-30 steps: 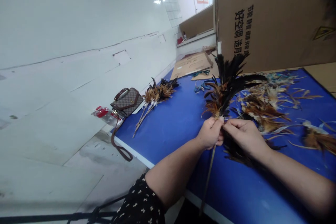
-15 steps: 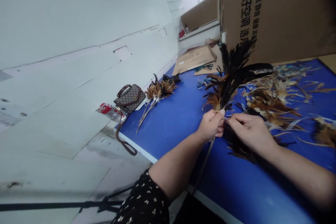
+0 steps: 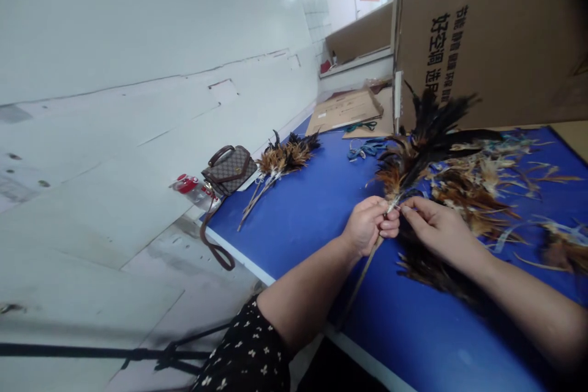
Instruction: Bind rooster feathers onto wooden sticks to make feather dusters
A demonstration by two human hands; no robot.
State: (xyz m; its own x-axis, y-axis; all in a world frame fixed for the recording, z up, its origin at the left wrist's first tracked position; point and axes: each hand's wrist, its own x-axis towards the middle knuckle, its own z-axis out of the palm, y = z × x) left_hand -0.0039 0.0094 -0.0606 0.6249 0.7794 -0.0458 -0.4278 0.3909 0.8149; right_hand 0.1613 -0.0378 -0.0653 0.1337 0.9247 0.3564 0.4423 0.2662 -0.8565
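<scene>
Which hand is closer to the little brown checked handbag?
The left hand. It grips the thin stick of the black-and-brown feather duster, on the side toward the brown checked handbag. The right hand is farther away, beyond the stick.

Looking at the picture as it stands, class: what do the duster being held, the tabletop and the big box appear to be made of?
Duster: real-looking feathers, dark glossy tips over rust-brown fluff, bound to a thin stick, probably cane or bamboo. The left hand grips it; the right hand pinches at the binding. Tabletop: smooth matt blue sheet, possibly plastic or painted board. Box: brown corrugated cardboard with black print.
</scene>
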